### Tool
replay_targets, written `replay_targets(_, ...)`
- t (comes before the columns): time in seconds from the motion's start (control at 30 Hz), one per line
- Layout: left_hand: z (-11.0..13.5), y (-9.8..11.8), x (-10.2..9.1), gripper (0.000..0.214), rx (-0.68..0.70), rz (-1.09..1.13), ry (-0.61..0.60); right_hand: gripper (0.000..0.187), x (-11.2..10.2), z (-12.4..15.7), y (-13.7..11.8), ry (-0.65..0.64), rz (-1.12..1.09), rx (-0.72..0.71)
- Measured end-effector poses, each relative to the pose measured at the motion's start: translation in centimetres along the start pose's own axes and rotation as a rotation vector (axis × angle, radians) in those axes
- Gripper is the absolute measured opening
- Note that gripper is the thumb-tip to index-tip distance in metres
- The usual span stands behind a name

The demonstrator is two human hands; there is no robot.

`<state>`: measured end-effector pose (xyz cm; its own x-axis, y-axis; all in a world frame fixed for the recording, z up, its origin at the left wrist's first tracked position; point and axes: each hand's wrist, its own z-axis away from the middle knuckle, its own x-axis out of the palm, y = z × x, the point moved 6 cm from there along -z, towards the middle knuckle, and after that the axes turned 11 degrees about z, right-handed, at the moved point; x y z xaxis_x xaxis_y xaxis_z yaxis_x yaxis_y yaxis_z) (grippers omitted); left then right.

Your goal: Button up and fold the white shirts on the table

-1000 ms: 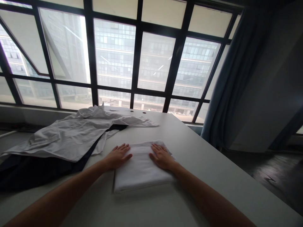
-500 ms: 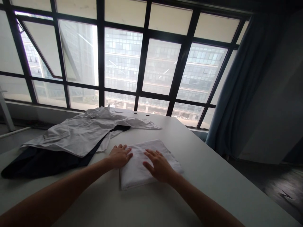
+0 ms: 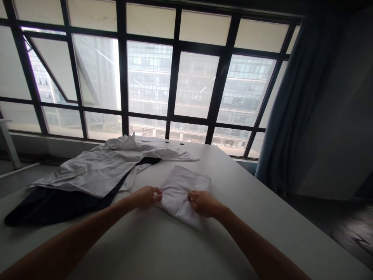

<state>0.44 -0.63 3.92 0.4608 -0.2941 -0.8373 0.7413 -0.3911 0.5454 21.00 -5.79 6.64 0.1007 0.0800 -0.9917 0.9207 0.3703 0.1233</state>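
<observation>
A folded white cloth (image 3: 180, 182) lies at an angle on the white table (image 3: 140, 249), creased between my two hands. At its left corner, my left hand (image 3: 148, 196) pinches the fabric between thumb and fingers. My right hand (image 3: 204, 202) has its fingers closed on the cloth's upper layer, right of its middle. The bottom corner of the cloth is partly behind my right hand's fingers.
To the left, a white shirt (image 3: 96, 167) is spread over a dark navy garment (image 3: 55, 208). Large framed windows (image 3: 148, 77) stand beyond the table. A blue curtain (image 3: 288, 124) hangs at the right, past the table's edge.
Both hands lay flat with fingers spread on the cloth; now they pinch it. The cloth has turned on the table and bunched slightly between them. The view has tilted up a little.
</observation>
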Motion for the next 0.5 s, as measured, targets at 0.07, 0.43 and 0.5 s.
replay_targets(0.07,0.5,1.8,1.3,0.041,0.090,0.083,-0.055,0.040,0.0,-0.4,0.3,0.033,0.035,0.065)
replay_targets(0.43,2.9,5.7,3.1,0.026,0.614,0.089,-0.025,0.065,4.7,-2.6,0.1,-0.043,-0.172,-0.001)
replay_targets(0.5,2.4,4.6,2.7,0.023,0.579,0.078,0.011,0.067,5.1,-3.0,2.2,-0.069,-0.165,0.034)
